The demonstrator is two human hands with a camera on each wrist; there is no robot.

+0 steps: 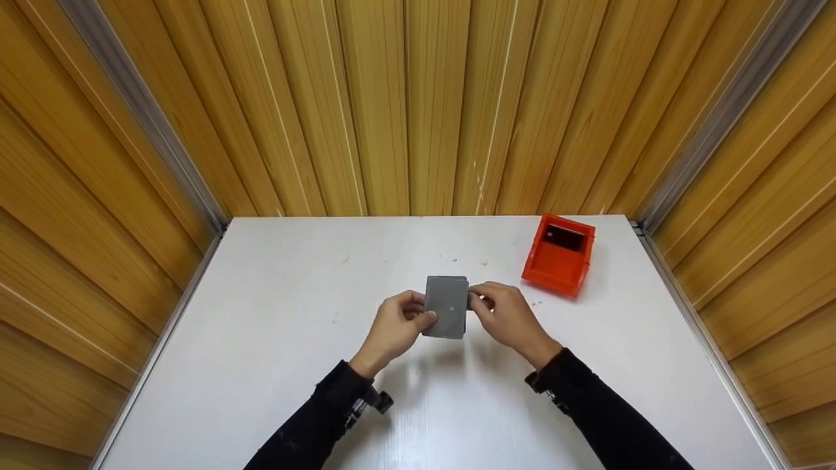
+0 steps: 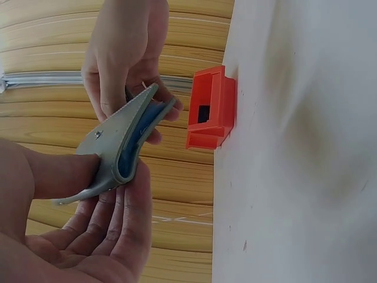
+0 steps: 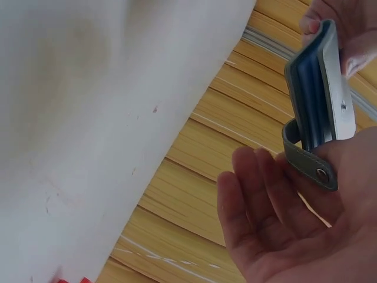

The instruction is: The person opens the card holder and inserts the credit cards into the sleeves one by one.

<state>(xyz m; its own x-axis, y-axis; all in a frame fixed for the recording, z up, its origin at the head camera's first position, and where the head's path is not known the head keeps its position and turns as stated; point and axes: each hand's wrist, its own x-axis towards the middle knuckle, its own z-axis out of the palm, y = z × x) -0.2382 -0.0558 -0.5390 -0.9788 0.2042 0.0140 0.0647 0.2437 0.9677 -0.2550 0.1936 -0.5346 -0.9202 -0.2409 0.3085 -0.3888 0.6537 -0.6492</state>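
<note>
The main risk, I would judge, was that your grey card wallet point(image 1: 447, 307) could slip or turn, because it hung above the table point(image 1: 294, 294) and only your left hand point(image 1: 396, 323) clearly held it. If your right hand point(image 1: 511, 316) pulled strongly on the strap point(image 3: 303, 160), the wallet could twist out of that pinch. Also, its two covers stood apart and showed the blue inside point(image 3: 312, 88); pressing the strap over them unevenly could make the snap button point(image 3: 323, 175) miss the stud point(image 3: 344, 106). If the wallet tilted, anything loose inside might slide out, though I could not tell what it contained.

As for position, the wallet was between your two hands. Your left thumb lay on its cover, with the fingers behind it, so this hand was clamped on it. Your right hand was at the opposite edge, touching by the unfastened strap; whether it pinched the strap, I could not tell. The red bin point(image 1: 555, 264) stood well apart, on the far right of the table.
</note>
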